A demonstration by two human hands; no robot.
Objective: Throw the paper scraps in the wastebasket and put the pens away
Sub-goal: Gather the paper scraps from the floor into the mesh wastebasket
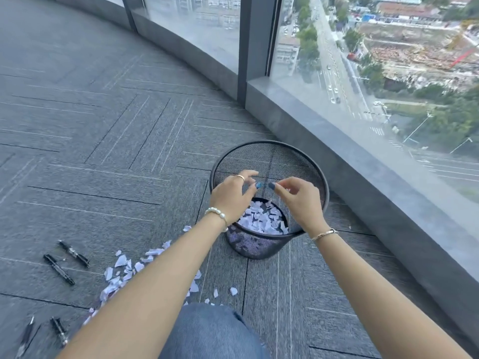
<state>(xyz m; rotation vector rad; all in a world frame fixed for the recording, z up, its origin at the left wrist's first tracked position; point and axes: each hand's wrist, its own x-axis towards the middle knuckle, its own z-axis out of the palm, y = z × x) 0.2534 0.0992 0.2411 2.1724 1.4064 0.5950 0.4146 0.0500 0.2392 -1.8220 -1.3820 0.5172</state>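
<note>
The fingers (248, 177) of the left hand (230, 195) are spread loose and the right hand (298, 200) curls loosely, thumb and forefinger nearly meeting; whether they pinch anything cannot be told. Both hang over the mouth of the black mesh wastebasket (269, 154), directly above the paper scraps (261, 218) heaped in its bottom. More scraps (121, 270) lie on the carpet floor (103, 151) left of the left forearm, and 4 black pens (74, 253) rest further left, well apart from both hands

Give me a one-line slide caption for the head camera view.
Both hands over a mesh wastebasket holding paper scraps; more scraps and four pens lie on the carpet.
</note>
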